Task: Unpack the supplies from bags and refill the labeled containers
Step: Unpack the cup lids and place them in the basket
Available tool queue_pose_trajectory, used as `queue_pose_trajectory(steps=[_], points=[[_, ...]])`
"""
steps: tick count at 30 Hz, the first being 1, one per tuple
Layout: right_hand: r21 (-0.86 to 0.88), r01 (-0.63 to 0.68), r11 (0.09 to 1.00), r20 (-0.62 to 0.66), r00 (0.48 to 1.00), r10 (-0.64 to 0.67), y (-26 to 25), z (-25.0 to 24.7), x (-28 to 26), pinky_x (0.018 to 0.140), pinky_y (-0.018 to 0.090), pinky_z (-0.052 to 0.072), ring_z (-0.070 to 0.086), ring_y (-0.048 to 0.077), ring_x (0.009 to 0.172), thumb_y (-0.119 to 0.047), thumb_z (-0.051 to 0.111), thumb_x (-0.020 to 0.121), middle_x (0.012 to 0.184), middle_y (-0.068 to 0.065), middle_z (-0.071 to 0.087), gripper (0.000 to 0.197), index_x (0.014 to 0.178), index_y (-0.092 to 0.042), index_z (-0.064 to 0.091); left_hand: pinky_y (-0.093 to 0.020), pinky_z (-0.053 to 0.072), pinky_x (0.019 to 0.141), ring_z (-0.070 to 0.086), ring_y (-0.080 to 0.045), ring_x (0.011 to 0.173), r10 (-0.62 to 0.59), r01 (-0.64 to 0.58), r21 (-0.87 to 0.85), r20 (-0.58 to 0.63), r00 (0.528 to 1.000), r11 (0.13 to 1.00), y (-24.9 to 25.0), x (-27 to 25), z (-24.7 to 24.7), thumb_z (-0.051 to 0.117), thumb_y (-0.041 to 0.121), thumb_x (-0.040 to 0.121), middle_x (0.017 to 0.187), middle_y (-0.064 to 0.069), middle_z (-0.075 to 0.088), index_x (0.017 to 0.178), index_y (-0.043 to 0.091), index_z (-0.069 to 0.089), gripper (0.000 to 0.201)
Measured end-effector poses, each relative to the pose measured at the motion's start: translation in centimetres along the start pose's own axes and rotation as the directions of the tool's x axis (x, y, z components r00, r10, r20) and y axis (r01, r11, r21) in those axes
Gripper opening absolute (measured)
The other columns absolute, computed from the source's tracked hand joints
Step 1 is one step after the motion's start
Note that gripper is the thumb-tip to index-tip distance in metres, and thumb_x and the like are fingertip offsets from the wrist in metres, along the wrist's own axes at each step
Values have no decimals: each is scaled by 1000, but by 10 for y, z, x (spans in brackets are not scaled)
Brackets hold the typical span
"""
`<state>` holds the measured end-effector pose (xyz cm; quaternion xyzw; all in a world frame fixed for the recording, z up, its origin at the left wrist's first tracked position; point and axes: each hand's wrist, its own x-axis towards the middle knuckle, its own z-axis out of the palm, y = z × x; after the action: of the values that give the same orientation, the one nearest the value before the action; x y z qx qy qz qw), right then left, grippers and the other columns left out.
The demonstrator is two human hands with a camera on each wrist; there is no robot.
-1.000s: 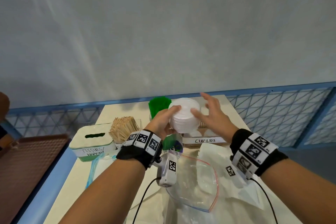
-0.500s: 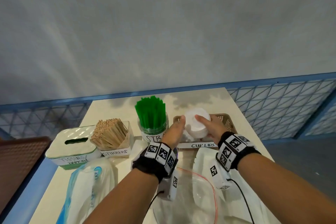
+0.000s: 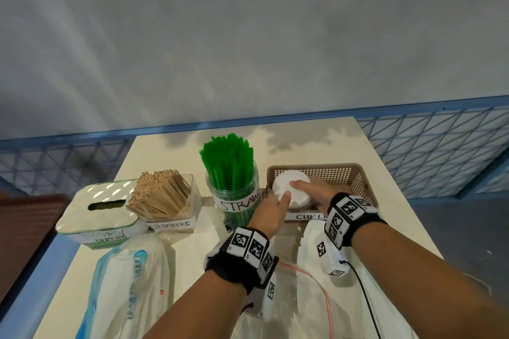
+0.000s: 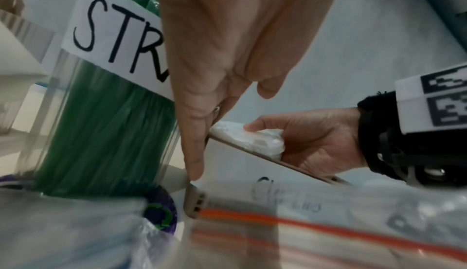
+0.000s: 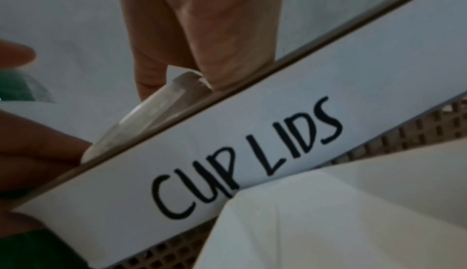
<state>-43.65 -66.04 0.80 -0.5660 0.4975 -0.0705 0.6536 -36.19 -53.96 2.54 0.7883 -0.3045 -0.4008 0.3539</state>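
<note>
A stack of white cup lids (image 3: 292,187) sits low in the left end of the brown basket (image 3: 344,173) labelled CUP LIDS (image 5: 252,157). My right hand (image 3: 305,190) grips the stack (image 4: 252,139) from the right, thumb and fingers curled around it. My left hand (image 3: 278,201) is at the basket's front left corner. Its fingers (image 4: 192,153) point straight down along the rim and its thumb touches the side of the stack. The bottom of the stack is hidden behind the basket wall.
Left of the basket stand a jar of green straws (image 3: 234,173), a box of wooden stirrers (image 3: 162,195) and a tissue box (image 3: 96,209). A clear zip bag (image 3: 297,308), a napkin pack (image 3: 129,283) and a white bag (image 3: 311,239) lie under my wrists. A blue railing runs behind the table.
Both hands brought the lid stack down from above the containers into the basket. The left hand's grip loosened to straight fingers.
</note>
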Motion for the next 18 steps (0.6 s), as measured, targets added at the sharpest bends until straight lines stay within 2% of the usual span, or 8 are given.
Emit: queue_pose_trajectory(steps=[4,6,9,10,13,14,16,18], points=[[-122,5,993,-5,1000,-6,5,-3,12,93,42,51,62,30,105,-31,67,79,115,15,64,52,122,-5,54,-38,34,103,39,-35,127,-144,140,-65,-58,988,988,-1,5,1,25,16,101,140,-24,33,140,2,28,41],[-151,30,988,10,1000,-29,13,-4,25,96,45,49,63,30,104,-39,70,72,113,13,65,61,122,-8,55,-38,34,103,38,-37,128,-143,136,-75,-100,985,988,-1,7,-2,26,3,98,141,-28,29,141,4,25,43],[-179,45,983,29,999,-40,15,-3,28,99,48,47,62,29,106,-53,67,74,114,11,66,63,119,-10,57,-41,35,104,37,-37,126,-115,114,-30,-54,992,993,1,6,-2,23,7,100,138,-27,33,135,4,32,37],[-185,55,981,23,998,-51,20,-7,38,100,48,46,61,29,109,-60,65,72,117,11,64,72,122,-10,55,-41,36,104,38,-36,125,-98,98,4,-34,995,995,0,6,-2,23,9,100,137,-26,35,134,3,34,36],[-185,28,982,0,1000,-28,27,-12,46,106,47,40,46,30,127,-89,57,46,142,9,46,125,141,-13,32,-37,36,102,41,-34,126,-10,6,176,23,1000,984,1,4,-4,29,20,101,138,-22,39,135,3,35,38],[-163,38,986,-16,999,-41,21,-11,36,107,48,37,40,30,132,-88,56,50,148,9,37,125,145,-14,23,-34,35,101,42,-32,126,16,-26,212,48,999,977,2,1,-6,30,27,101,138,-18,42,136,4,36,42],[-167,74,983,-72,994,-87,-1,-3,-7,112,49,29,29,30,139,-71,52,75,154,9,23,102,149,-14,10,-31,33,99,44,-28,125,33,-49,232,74,997,971,3,-3,-10,28,37,101,135,-16,45,135,4,38,49],[-260,126,957,-129,978,-163,-13,0,-35,115,44,25,23,28,142,-54,47,89,156,9,19,82,149,-11,10,-32,34,99,45,-28,123,65,-86,241,91,994,967,6,-7,-14,26,41,100,134,-15,47,133,4,41,52]])
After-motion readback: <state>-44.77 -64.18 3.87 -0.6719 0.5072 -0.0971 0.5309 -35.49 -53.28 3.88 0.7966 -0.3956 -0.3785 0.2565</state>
